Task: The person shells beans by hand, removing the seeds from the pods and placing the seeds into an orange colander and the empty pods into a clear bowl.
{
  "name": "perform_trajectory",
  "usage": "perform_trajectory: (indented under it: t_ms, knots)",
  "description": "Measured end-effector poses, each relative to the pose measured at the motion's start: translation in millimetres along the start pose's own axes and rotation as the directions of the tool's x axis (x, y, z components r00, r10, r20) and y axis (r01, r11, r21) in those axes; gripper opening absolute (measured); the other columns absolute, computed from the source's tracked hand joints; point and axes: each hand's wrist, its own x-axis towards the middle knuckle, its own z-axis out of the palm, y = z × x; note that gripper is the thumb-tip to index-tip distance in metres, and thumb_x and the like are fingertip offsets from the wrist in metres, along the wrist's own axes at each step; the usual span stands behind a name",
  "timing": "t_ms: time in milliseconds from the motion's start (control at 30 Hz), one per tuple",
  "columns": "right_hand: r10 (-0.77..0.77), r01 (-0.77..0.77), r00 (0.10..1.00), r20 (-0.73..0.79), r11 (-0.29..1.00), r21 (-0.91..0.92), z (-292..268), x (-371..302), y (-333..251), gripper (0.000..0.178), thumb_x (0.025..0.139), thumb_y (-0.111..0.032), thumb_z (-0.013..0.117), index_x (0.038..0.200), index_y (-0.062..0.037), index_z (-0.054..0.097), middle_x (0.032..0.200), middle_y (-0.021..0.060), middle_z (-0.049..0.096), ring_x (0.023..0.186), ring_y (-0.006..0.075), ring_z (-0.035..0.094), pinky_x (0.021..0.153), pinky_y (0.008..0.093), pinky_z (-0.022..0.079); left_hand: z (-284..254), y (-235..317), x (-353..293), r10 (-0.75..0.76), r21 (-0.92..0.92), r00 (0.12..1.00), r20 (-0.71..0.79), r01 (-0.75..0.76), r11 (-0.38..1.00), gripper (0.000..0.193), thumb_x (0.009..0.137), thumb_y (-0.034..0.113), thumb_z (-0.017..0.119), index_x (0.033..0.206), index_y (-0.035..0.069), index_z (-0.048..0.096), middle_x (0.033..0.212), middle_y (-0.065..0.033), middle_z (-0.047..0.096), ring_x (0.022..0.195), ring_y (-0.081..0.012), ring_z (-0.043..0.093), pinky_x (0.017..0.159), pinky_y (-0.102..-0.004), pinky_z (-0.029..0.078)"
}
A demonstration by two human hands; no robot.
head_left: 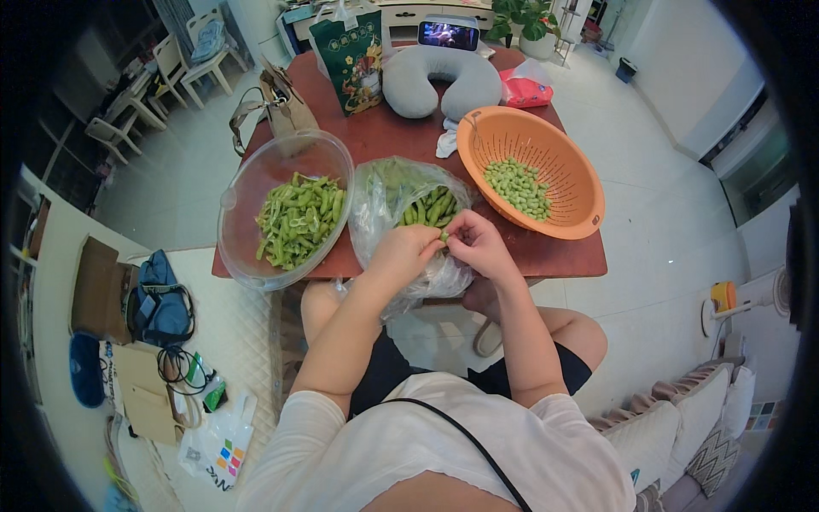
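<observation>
Both my hands meet over a clear plastic bag [375, 200] holding green bean pods [428, 207] at the table's near edge. My left hand [408, 249] pinches one end of a small green pod [444, 236]. From the other side, my right hand [475, 244] pinches the same pod, its fingers closed on it. To the left is a translucent plastic bowl [236, 226] heaped with green pods or hulls [299, 220]. An orange colander [573, 162] tilts at the right, with shelled green beans [518, 187] in its bottom.
The red-brown table [401, 141] also carries a grey neck pillow [414, 85], a green paper bag [348, 64], a beige handbag [288, 107], a pink packet [525, 90] and a phone [448, 35] showing a picture. A cushioned bench with bags is at left.
</observation>
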Motion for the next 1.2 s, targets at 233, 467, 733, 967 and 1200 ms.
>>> perform_trajectory:
  t_ms: [233, 467, 733, 967, 1200]
  knots:
    - [-0.037, 0.047, 0.996, 0.082, 0.992, -0.116, -2.9, 1.8, 5.3, 0.012, 0.072, -0.002, 0.057, 0.078, -0.0034, 0.047, 0.070, -0.0028, 0.043, 0.065, 0.0045, 0.041, 0.055, 0.0199, 0.035, -1.9, -1.6, -1.4, 0.121, 0.121, 0.990, 0.066, -0.128, 0.984, 0.011, 0.078, 0.013, 0.058, 0.084, 0.004, 0.057, 0.076, -0.0148, 0.058, 0.071, -0.0354, 0.056, 0.061, -0.0416, 0.044]
    - [-0.074, 0.079, 0.996, 0.050, 0.991, -0.106, 0.1, 4.3, 7.6, 0.013, 0.069, 0.000, 0.055, 0.076, -0.0029, 0.045, 0.070, -0.0017, 0.041, 0.065, 0.0054, 0.039, 0.056, 0.0206, 0.034, 4.3, 2.3, -2.9, 0.070, 0.153, 0.997, 0.030, -0.073, 0.985, 0.011, 0.078, 0.012, 0.056, 0.081, 0.002, 0.056, 0.077, -0.0165, 0.058, 0.072, -0.0364, 0.056, 0.062, -0.0434, 0.044]
    - [-0.162, 0.160, 0.987, 0.004, 0.974, -0.162, -0.1, 6.6, 12.0, 0.012, 0.068, 0.000, 0.053, 0.075, -0.0022, 0.043, 0.071, 0.0002, 0.041, 0.068, 0.0084, 0.040, 0.061, 0.0215, 0.036, 7.4, 9.2, -1.8, 0.060, 0.120, 0.998, -0.005, -0.059, 0.991, 0.012, 0.080, 0.013, 0.054, 0.079, 0.001, 0.054, 0.075, -0.0184, 0.057, 0.072, -0.0378, 0.056, 0.062, -0.0447, 0.043]
    - [-0.138, 0.135, 0.988, -0.066, 0.990, -0.049, 4.1, 5.0, 14.1, 0.012, 0.071, 0.003, 0.050, 0.079, -0.0027, 0.043, 0.076, 0.0005, 0.042, 0.071, 0.0089, 0.042, 0.063, 0.0222, 0.039, 12.1, 8.6, 0.0, -0.065, -0.020, 0.998, -0.015, 0.064, 0.998, 0.017, 0.086, 0.016, 0.049, 0.080, 0.000, 0.053, 0.069, -0.0185, 0.055, 0.067, -0.0360, 0.055, 0.059, -0.0419, 0.042]
    - [-0.153, 0.150, 0.974, -0.164, 0.988, -0.035, 7.7, 1.6, 13.8, 0.011, 0.080, 0.002, 0.053, 0.089, -0.0023, 0.048, 0.082, 0.0007, 0.049, 0.076, 0.0071, 0.050, 0.066, 0.0208, 0.043, 22.0, -4.0, 4.3, -0.296, -0.435, 0.953, 0.065, 0.294, 0.851, 0.021, 0.087, 0.018, 0.049, 0.078, 0.000, 0.058, 0.063, -0.0117, 0.058, 0.057, -0.0227, 0.056, 0.055, -0.0332, 0.042]
